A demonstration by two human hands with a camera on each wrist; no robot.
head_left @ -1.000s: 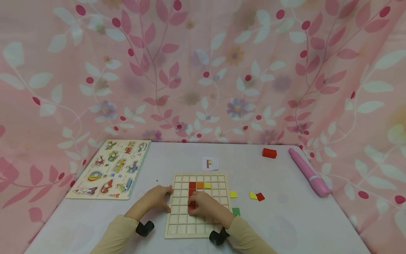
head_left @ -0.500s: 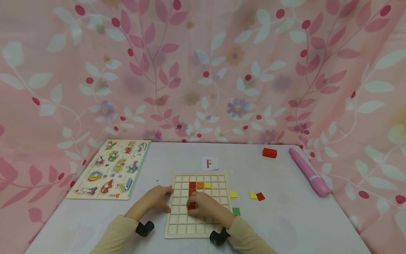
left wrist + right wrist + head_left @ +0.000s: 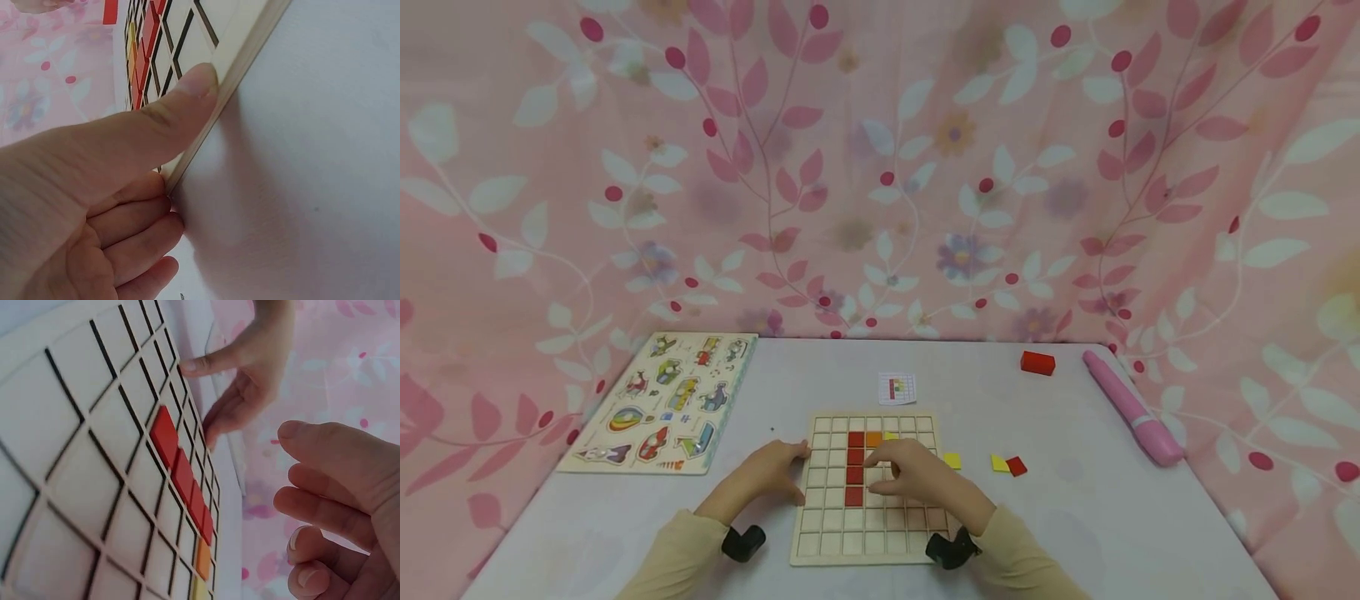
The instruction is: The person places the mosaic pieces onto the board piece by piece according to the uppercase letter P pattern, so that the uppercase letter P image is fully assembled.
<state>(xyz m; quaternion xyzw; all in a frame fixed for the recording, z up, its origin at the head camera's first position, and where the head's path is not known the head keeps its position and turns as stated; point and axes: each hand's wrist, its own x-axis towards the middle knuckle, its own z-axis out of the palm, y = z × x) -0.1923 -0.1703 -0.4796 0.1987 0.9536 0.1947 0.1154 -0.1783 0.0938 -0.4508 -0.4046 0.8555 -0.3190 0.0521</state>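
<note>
Across the white table (image 3: 1097, 533), I have a wooden grid board (image 3: 831, 521) lying flat between the two hands. I see the left hand (image 3: 772, 469) at the board's left edge, thumb spread from the fingers and resting on the rim; from the left wrist view I can't quite tell whether those fingers press the side or tuck under it. I see the right hand (image 3: 906, 471) hovering over the board, just right of four red tiles (image 3: 854, 475), thumb and fingers parted. These red ones form a column in the cells, with an orange tile (image 3: 873, 439) beside the top one, then a yellow tile (image 3: 891, 436) partly hidden by the right hand. Off the board's right edge I find a loose yellow tile (image 3: 952, 461), and farther right another yellow tile (image 3: 999, 463) touching a loose red tile (image 3: 1017, 467). Beyond the far edge lies a small printed card (image 3: 897, 388).
</note>
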